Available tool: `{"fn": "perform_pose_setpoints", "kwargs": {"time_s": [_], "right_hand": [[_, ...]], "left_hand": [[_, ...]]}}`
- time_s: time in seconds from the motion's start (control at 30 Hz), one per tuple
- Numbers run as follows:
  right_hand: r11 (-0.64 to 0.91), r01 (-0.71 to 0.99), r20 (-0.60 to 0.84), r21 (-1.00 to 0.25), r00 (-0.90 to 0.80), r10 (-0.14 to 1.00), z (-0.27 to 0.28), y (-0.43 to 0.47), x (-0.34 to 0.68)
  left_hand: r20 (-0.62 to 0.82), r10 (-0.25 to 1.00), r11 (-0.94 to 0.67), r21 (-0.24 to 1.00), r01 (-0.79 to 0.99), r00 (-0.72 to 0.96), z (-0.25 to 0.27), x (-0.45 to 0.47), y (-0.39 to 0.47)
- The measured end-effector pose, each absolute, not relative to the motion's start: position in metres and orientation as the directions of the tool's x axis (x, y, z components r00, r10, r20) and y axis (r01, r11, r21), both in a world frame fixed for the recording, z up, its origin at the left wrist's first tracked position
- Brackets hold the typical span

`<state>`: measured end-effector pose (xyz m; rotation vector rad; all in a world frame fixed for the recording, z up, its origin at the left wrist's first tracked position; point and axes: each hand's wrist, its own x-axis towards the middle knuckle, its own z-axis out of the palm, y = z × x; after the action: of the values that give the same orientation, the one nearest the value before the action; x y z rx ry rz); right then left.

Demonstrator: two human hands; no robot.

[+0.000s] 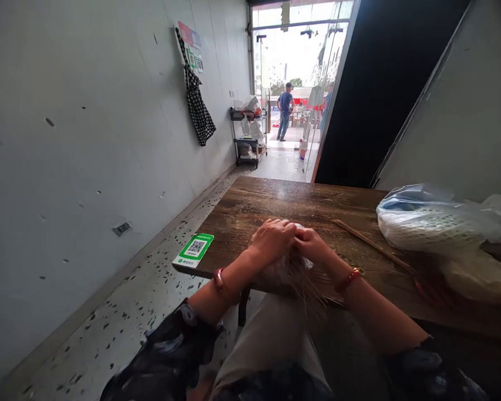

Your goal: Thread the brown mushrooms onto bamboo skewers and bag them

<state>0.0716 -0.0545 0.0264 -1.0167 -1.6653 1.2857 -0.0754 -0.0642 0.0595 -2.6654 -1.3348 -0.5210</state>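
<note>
My left hand (274, 236) is closed, its back towards me, over a bundle near the table's front edge. Against it, my right hand (311, 245) is also closed, with its fingers at the top of the same bundle. From under both hands a bundle of thin brown strands (302, 284) fans down past the edge towards my lap. Whitish clear plastic (277, 270) shows around the bundle. My fingertips are mostly hidden, so their exact hold cannot be seen.
A dark wooden table (254, 203) carries a green payment-code card (195, 249), long thin brown sticks (371, 245), a full clear plastic bag (429, 220) and a dim red object (432, 289). Beyond stand a loaded trolley (246, 142) and a person (284, 111) outside the glass door.
</note>
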Motion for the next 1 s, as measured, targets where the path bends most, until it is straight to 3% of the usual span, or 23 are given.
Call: {"fn": "perform_pose_setpoints", "kwargs": {"time_s": [0.17,0.33,0.43,0.63,0.8,1.0], "right_hand": [[0.143,0.146,0.075,-0.979,-0.391,0.917,0.031,-0.065,0.076],[0.110,0.097,0.072,-0.989,-0.332,0.941,0.030,-0.064,0.070],[0.027,0.083,-0.001,-0.996,-0.321,0.947,0.031,-0.063,0.070],[0.014,0.096,-0.019,-0.995,-0.333,0.943,0.034,-0.061,0.072],[0.057,0.110,0.017,-0.992,-0.335,0.942,0.034,-0.058,0.069],[0.098,0.115,0.054,-0.988,-0.338,0.940,0.037,-0.056,0.066]], "left_hand": [[0.321,0.772,-0.611,0.135,0.780,0.549,0.065,-0.074,-0.051],[0.401,0.805,-0.589,0.445,0.675,0.438,0.053,-0.084,-0.048],[0.421,0.789,-0.614,0.539,0.577,0.447,0.041,-0.095,-0.048],[0.483,0.763,-0.636,0.447,0.629,0.429,0.025,-0.101,-0.056],[0.514,0.779,-0.603,0.461,0.651,0.358,0.024,-0.096,-0.058],[0.504,0.778,-0.593,0.389,0.705,0.377,0.023,-0.094,-0.056]]}}
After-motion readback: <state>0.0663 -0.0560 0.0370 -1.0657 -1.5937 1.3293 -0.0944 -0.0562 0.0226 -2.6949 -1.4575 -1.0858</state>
